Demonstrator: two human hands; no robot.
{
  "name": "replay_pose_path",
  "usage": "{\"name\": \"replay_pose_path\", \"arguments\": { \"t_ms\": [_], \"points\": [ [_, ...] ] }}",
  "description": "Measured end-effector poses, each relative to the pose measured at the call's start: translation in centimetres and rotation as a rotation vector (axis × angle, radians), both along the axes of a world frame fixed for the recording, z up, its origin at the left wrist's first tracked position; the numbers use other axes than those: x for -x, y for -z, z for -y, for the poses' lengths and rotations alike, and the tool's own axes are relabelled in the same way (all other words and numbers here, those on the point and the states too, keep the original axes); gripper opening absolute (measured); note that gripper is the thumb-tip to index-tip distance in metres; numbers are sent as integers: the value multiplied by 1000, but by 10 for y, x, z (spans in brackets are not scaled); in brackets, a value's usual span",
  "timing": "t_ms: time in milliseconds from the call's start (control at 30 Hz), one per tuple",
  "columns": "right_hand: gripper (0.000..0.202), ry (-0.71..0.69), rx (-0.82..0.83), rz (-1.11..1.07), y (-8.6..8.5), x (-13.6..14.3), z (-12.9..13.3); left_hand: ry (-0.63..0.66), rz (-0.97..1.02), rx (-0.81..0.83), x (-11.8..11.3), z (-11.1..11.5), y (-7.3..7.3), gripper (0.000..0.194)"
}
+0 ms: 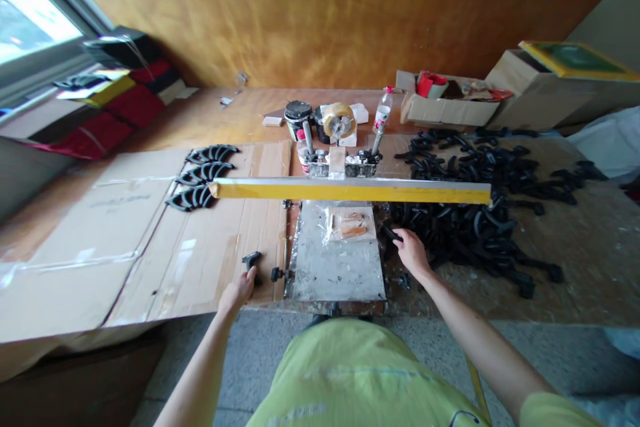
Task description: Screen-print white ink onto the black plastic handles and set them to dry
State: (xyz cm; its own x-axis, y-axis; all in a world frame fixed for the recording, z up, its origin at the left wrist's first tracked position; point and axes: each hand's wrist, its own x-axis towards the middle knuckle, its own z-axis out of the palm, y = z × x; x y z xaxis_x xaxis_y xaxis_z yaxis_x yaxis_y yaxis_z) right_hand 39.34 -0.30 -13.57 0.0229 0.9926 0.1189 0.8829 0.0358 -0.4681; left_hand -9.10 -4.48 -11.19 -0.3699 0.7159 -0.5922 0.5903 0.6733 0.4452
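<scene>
My left hand (240, 291) is closed round a black curved plastic handle (251, 258) over the cardboard, left of the grey metal plate (335, 277). At the plate's right side, my right hand (411, 252) has its fingers closed on another dark piece (391, 233), much of it hidden. That hand is beside a big loose heap of black handles (470, 227). Several similar handles (193, 198) lie in neat rows on the flattened cardboard (200, 260) to the left. A small clear bag with orange pieces (353, 225) lies on the plate.
A long yellow-edged bar (350, 191) spans the bench above the plate, fixed to a clamp (343, 163). Behind it stand a paint tub (297, 117), a tape roll (340, 121) and a bottle (383, 109). Cartons (450, 109) stand back right; red and black boxes (127, 107) back left.
</scene>
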Motion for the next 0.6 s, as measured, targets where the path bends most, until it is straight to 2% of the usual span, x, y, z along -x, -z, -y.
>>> {"name": "replay_pose_path", "arguments": {
  "t_ms": [67, 200, 267, 333, 400, 467, 533, 600],
  "points": [
    [26, -29, -111, -59, -10, 13, -4, 8, -11, -71, -6, -3, -13, 38],
    [29, -341, -220, -93, -35, 55, -28, 30, 12, -272, -39, -35, -49, 43],
    [30, -469, -214, -62, -39, 76, -42, 30, 130, -442, -65, -57, -75, 48],
    [31, -541, -184, -24, -39, 92, -52, -40, 435, -750, -93, -76, -106, 52],
    [32, -558, -152, 18, -38, 101, -55, -110, 700, -960, -118, -90, -136, 51],
    [34, -553, -136, 62, -39, 103, -53, -126, 853, -1033, -135, -95, -156, 50],
    [36, -525, -130, 52, -44, 94, -50, -124, 903, -1043, -141, -93, -165, 51],
    [31, -431, -116, -31, -52, 74, -51, -144, 908, -1028, -137, -83, -162, 55]
  ]
}}
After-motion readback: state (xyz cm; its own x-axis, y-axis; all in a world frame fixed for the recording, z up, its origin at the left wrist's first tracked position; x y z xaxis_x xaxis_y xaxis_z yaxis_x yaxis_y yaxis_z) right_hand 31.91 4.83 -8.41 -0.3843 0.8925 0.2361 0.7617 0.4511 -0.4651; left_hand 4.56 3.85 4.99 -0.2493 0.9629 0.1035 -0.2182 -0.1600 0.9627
